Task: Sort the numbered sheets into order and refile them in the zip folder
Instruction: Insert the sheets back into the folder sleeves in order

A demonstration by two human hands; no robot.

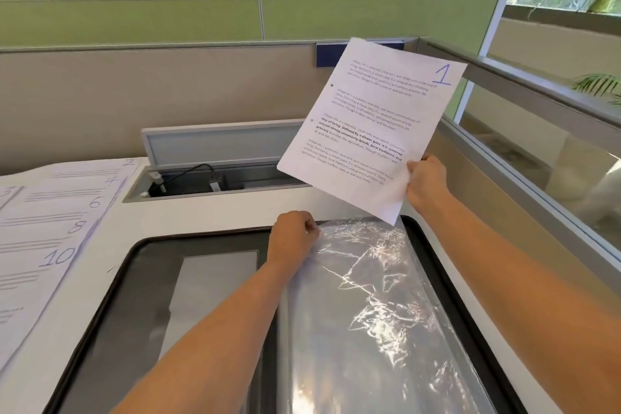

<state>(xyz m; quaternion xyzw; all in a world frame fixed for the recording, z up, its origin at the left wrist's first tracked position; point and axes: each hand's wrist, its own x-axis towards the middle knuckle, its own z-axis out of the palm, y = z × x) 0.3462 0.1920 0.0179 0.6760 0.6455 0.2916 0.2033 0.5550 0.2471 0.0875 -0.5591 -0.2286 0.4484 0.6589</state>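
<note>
One sheet [369, 124], marked 1, is being pinched at its lower corner by fingers of the right hand [425, 178], just above the far end of the clear zip folder [369, 296], whose edge there is being gripped by the left hand [292, 235].

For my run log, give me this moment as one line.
right hand holds sheet 1 raised | left hand pinches zip folder top edge | remaining sheets fanned on desk at left

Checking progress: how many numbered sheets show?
7: white printed sheet 1 in the right hand; 2, 4, 6, 8, 10 fanned on the white desk; 3 left of them. Others possibly hidden.
</note>
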